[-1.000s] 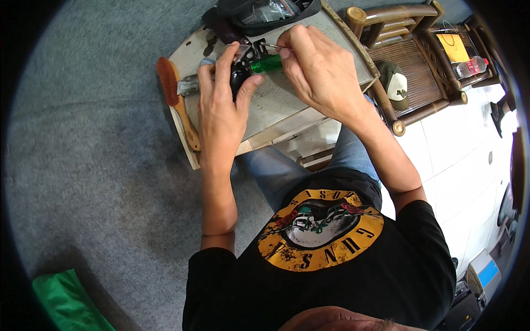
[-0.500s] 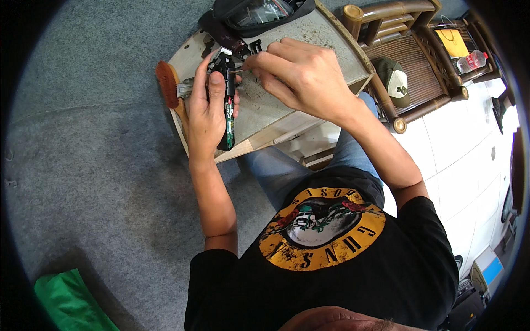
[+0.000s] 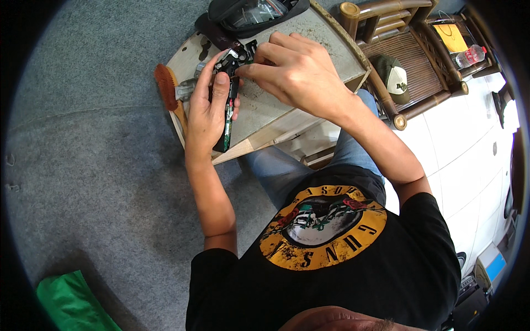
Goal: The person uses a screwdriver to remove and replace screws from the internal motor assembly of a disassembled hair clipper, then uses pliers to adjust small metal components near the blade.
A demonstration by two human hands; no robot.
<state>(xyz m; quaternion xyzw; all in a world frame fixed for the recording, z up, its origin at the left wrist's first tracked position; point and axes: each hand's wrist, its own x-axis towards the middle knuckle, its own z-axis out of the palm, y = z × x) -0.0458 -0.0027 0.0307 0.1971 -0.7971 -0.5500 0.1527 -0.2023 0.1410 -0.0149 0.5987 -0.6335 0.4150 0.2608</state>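
My left hand [image 3: 207, 118] is wrapped around a black hair clipper [image 3: 226, 135] with a green-patterned body, held over the table's near left part. Its metal head end points away from me, and my thumb lies along the body. My right hand [image 3: 303, 74] is at the clipper's right side, with thumb and forefinger pinched close against it. What sits between those fingertips is too small to make out. Just beyond lies a small black part [image 3: 252, 51]. To the left of my left hand are a metal piece [image 3: 185, 90] and a wooden-handled brush [image 3: 165, 85] with reddish-brown bristles.
Loose hair clippings lie on the pale wooden table [image 3: 326, 60]. An open black case [image 3: 259, 16] stands at its far edge. On the right, a bamboo chair [image 3: 403, 49] holds a cap [image 3: 393, 80]; beyond are a bottle [image 3: 471, 56] and yellow bag [image 3: 451, 38]. Green cloth [image 3: 77, 300] lies lower left.
My right fingertips have moved slightly left, closer against the clipper's side. A thin rod seen between them and the clipper earlier is now hidden. The clipper has tilted slightly.
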